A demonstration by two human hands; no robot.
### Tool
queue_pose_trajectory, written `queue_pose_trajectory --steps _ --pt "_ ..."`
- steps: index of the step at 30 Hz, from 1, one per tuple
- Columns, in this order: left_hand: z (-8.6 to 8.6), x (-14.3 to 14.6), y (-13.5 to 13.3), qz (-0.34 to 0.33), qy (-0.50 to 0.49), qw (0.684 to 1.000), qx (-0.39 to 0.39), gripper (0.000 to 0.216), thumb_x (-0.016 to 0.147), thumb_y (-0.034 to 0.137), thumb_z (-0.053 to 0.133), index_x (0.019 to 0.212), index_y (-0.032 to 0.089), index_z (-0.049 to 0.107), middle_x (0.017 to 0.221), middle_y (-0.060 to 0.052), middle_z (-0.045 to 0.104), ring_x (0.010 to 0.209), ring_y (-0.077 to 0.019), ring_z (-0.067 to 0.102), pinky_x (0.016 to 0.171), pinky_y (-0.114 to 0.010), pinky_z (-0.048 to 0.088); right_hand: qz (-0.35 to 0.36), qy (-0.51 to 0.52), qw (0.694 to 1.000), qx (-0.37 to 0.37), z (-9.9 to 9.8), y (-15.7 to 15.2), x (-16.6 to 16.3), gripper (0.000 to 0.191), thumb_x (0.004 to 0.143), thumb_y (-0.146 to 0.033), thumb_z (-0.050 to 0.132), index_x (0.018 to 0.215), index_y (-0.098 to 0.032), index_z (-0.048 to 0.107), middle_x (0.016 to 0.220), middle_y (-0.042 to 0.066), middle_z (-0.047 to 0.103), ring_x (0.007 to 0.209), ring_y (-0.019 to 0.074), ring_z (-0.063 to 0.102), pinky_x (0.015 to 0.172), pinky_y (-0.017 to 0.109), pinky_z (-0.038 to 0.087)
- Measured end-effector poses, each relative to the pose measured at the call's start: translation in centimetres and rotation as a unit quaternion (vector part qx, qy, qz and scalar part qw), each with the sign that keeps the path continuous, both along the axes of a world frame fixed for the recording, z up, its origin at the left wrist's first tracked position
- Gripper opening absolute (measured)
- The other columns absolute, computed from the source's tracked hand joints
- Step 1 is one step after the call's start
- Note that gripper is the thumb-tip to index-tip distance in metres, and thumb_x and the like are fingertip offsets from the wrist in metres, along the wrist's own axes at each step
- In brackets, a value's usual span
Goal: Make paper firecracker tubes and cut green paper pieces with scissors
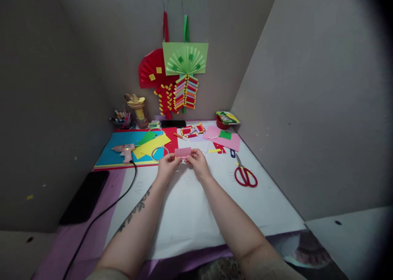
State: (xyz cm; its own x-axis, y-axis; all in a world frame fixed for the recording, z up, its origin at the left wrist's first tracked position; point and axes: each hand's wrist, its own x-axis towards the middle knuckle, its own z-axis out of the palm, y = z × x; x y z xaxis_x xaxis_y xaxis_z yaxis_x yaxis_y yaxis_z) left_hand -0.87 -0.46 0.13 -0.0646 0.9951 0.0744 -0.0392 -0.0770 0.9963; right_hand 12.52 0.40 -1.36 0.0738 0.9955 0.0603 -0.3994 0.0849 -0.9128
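A small piece of pink paper [183,152] is pinched between my two hands above the white table covering. My left hand [168,165] grips its left end with thumb and fingers, and my right hand [198,164] has the right end. Its lower edge looks rolled or folded over near my thumbs, though the fingers partly hide it. Just left of my left hand lie a ring of tape [159,154] and strips of yellow paper [153,145]. Scissors with red handles [245,177] rest open on the right.
A pink glue gun [126,152] with a black cord lies on blue paper [107,149] at left. Near the left edge is a dark tablet-like slab [85,196]. Small red rolls [192,130] and pink sheets [231,141] lie behind. Paper fan decorations [186,59] hang on the wall.
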Motion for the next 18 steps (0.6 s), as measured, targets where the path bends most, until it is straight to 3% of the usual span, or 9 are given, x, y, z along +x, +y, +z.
queue_pose_trajectory --steps 6,18 --pt "-0.39 -0.27 0.34 0.021 -0.023 0.999 0.005 0.028 0.063 0.035 0.07 0.079 0.012 0.067 0.067 -0.003 0.066 0.06 -0.0129 0.057 0.059 -0.024 0.043 0.045 0.017 0.999 -0.005 0.04 -0.1 0.08 0.03 0.061 -0.026 0.073 0.086 -0.019 0.057 0.073 -0.001 0.067 0.063 0.0112 0.063 0.064 0.024 0.049" --pt "-0.7 -0.35 0.49 -0.011 -0.017 1.0 -0.002 0.03 0.062 0.035 0.073 0.083 0.014 0.069 0.07 -0.003 0.067 0.063 -0.0143 0.058 0.063 -0.025 0.044 -0.013 -0.003 1.0 -0.025 0.15 0.06 -0.01 0.017 0.06 -0.023 0.066 0.073 -0.019 0.055 0.058 -0.004 0.062 0.053 0.0108 0.059 0.055 0.023 0.048"
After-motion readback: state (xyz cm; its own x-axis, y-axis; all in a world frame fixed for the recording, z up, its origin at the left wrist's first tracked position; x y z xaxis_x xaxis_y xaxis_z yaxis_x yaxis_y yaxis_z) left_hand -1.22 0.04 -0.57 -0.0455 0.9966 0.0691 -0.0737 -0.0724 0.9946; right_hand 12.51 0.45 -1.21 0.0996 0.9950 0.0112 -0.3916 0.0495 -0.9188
